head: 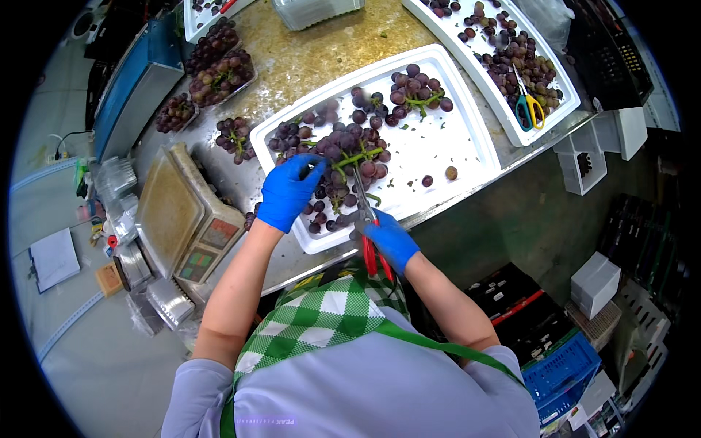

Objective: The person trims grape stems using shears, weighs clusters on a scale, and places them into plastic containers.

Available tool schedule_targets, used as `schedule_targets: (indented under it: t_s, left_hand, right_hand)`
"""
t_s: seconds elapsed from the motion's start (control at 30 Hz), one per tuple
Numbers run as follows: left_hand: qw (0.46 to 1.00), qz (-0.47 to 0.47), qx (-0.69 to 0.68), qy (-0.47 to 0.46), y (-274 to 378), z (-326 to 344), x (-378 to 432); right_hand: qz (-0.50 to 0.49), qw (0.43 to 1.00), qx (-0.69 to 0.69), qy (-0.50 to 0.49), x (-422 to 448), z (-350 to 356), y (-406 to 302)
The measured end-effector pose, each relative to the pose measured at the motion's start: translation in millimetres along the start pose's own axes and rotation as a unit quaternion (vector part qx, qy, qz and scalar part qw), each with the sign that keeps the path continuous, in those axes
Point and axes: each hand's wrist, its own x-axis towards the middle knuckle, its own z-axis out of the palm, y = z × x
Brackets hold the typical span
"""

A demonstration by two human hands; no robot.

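My left hand (291,189), in a blue glove, touches the left side of a bunch of dark grapes (344,143); whether its fingers grip the bunch is hard to see. In my blue-gloved right hand (391,239) are red-handled scissors (368,212), their blades pointing into the bunch beside its green stem (358,157). The bunch lies in a white foam tray (460,148). Another bunch (416,90) rests at the tray's back right, with loose grapes and small stem scraps around.
At the left stand a weighing scale (170,213) and clear punnets of grapes (223,79). A small bunch (235,138) lies beside the tray. A second foam tray (506,120) at the right holds grapes and green-and-yellow-handled scissors (528,111). A stack of clear containers (317,12) stands behind.
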Motion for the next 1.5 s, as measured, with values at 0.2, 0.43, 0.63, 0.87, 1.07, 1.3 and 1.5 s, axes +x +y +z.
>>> schedule_targets:
  t_s: [0.2,0.43,0.63,0.87,1.07,1.3,1.5]
  left_hand:
    - [0.991,-0.079,-0.103,0.024,-33.7,-9.1,-9.1]
    - [0.981,-0.113,-0.154,0.023,-45.5,-6.4,-19.3]
    - [0.971,-0.141,-0.194,-0.001,-50.5,-7.6,-26.7]
    - [0.972,-0.141,-0.189,-0.005,-54.1,-10.3,-32.1]
    - [0.97,-0.134,-0.204,-0.008,-62.1,-8.7,-37.2]
    - [0.967,-0.14,-0.214,-0.002,-66.3,-7.2,-40.5]
    - [0.969,-0.144,-0.196,-0.037,-62.5,-12.7,-42.2]
  right_hand:
    - [-0.007,0.995,-0.093,-0.02,25.1,-1.3,2.9]
    - [-0.036,0.998,-0.04,-0.018,17.0,7.2,-14.5]
    - [0.005,0.998,-0.051,-0.03,16.7,6.8,-17.6]
    - [-0.022,0.995,-0.098,-0.006,26.8,9.2,-13.1]
    - [-0.022,0.992,-0.121,0.0,27.3,8.2,-9.4]
    - [-0.016,0.988,-0.152,0.019,23.3,11.4,-8.8]
    - [-0.015,0.989,-0.146,0.03,20.2,13.4,-14.5]
